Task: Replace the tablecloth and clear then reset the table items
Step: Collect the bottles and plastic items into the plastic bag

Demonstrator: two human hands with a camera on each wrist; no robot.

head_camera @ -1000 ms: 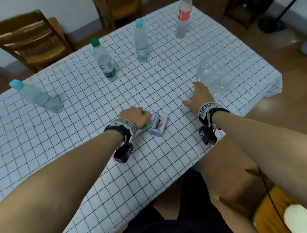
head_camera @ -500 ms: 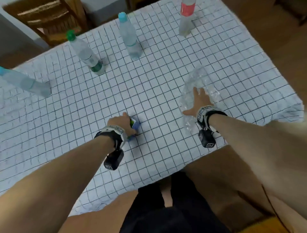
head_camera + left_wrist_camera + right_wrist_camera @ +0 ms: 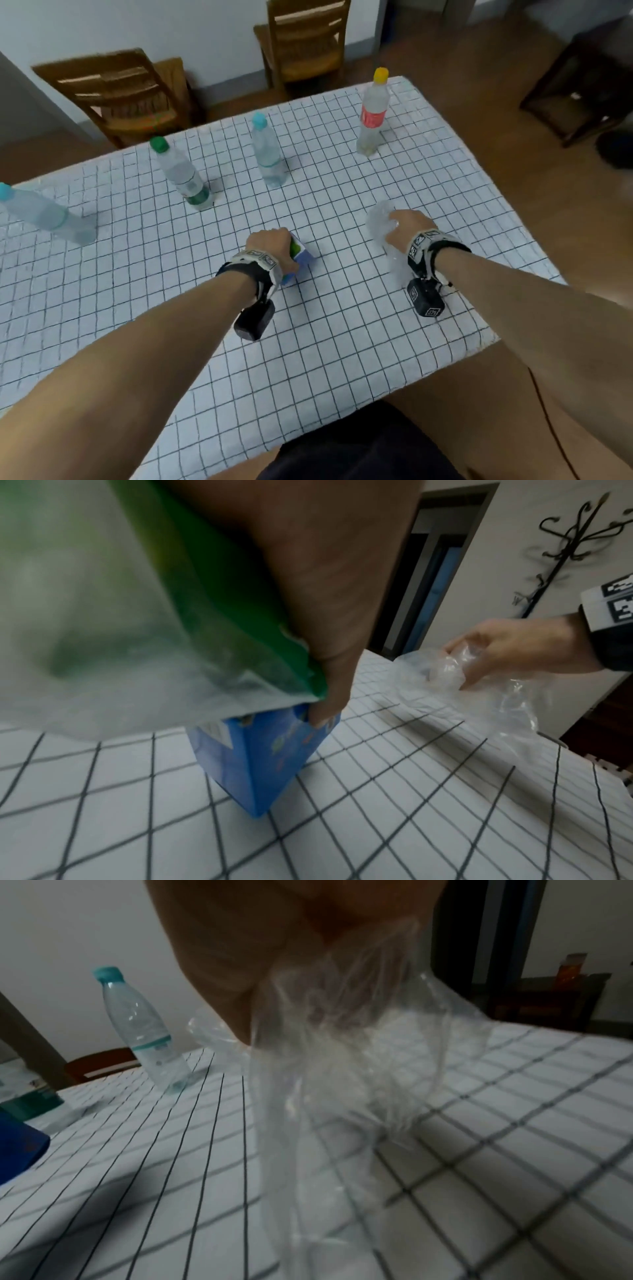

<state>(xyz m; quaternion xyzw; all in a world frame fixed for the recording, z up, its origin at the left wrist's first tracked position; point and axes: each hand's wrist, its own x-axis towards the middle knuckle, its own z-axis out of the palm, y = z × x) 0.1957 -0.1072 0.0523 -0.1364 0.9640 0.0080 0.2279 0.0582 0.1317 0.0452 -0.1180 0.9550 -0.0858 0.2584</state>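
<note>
Two hands occupied, near edge of the white tablecloth with dark grid lines (image 3: 342,342). Left hand (image 3: 270,248): fingers curled over the top of a small blue cardboard carton with a green-and-white packet (image 3: 300,257), thumb tip pressed on the carton's upper edge in the left wrist view; carton stands on one end on the cloth, long axis upright, directly beneath the grip. Right hand (image 3: 406,228): fingers bunched around a crumpled clear plastic bag (image 3: 378,222), the loose remainder trailing down and back toward the wrist, its tail low over the cloth. Carton lies to the left of the bag, well apart; each item sits under its own hand. Four capped clear plastic bottles stand farther back, beyond both grips. Judgement: both held items look ready to lift straight up.
</note>
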